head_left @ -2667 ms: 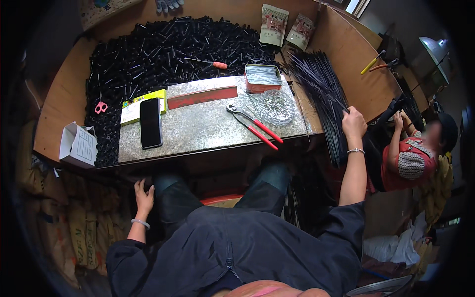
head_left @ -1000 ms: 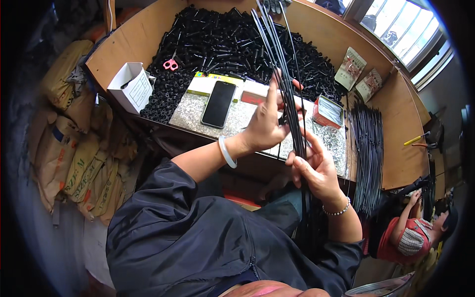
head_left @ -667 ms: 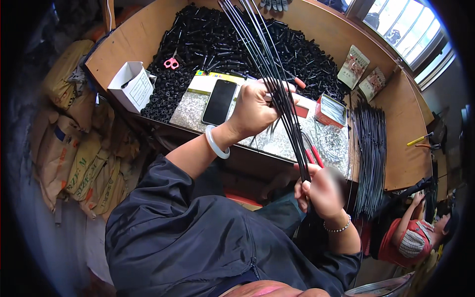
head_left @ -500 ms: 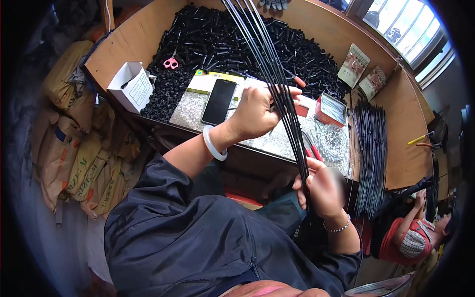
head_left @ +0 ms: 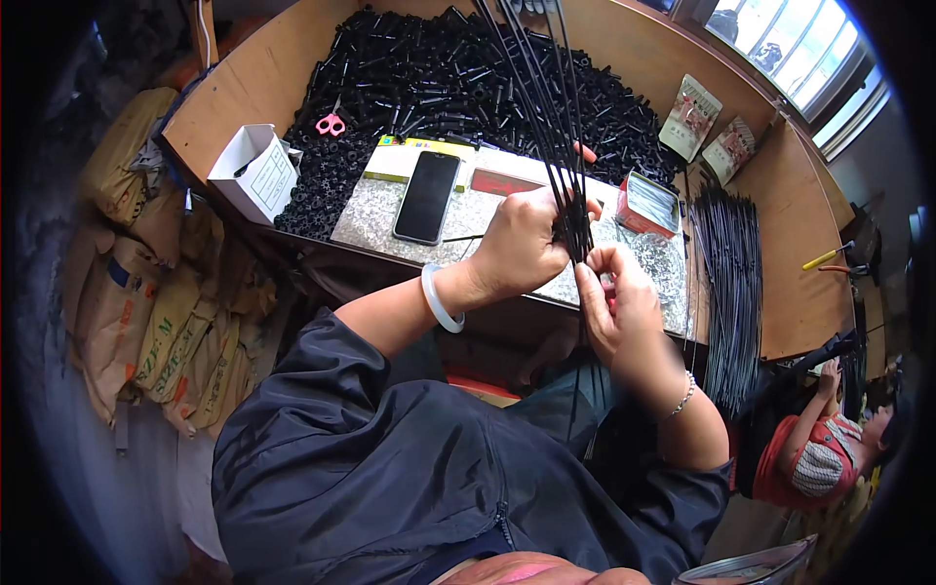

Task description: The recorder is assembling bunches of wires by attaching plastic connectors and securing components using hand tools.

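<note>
My right hand [head_left: 624, 302] pinches a bundle of thin black rods [head_left: 577, 232] between thumb and fingertips. Just beyond, my left hand [head_left: 529, 242] curls firmly round the same bundle, which rises over the speckled slab [head_left: 367, 213] toward heaped black parts [head_left: 429, 88].

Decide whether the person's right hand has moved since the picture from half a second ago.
Yes: judged against the stationary red tin, the right hand has moved upward in the view, closer to the tin and to the left hand.
</note>
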A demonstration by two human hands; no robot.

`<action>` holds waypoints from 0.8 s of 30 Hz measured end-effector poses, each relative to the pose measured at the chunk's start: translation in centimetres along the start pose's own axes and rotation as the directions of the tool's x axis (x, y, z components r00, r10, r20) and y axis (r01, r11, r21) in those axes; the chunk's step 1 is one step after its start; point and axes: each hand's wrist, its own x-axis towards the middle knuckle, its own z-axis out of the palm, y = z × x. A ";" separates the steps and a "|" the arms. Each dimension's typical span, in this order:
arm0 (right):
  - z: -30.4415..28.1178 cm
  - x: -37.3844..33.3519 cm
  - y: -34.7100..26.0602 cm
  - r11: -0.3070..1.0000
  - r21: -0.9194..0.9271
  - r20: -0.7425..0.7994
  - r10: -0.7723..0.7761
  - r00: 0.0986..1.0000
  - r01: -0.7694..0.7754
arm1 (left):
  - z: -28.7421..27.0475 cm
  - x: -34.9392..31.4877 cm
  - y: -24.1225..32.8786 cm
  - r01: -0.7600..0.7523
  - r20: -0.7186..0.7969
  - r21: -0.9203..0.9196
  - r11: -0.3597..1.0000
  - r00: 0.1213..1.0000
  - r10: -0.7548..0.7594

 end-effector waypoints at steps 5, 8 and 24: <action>-0.4 0.5 0.2 0.970 -0.093 -0.136 -0.238 0.962 0.227 | -0.4 0.3 1.1 0.033 -0.013 -0.060 0.998 0.999 -0.034; -2.4 1.0 -0.9 0.915 -0.210 -0.252 -0.392 0.885 0.346 | -0.6 0.1 0.7 0.059 -0.020 -0.020 0.998 0.998 -0.059; -8.7 -0.1 1.1 0.953 0.289 -0.292 -0.005 0.956 0.093 | -2.6 0.1 0.0 0.214 0.134 -0.528 0.822 0.977 -0.169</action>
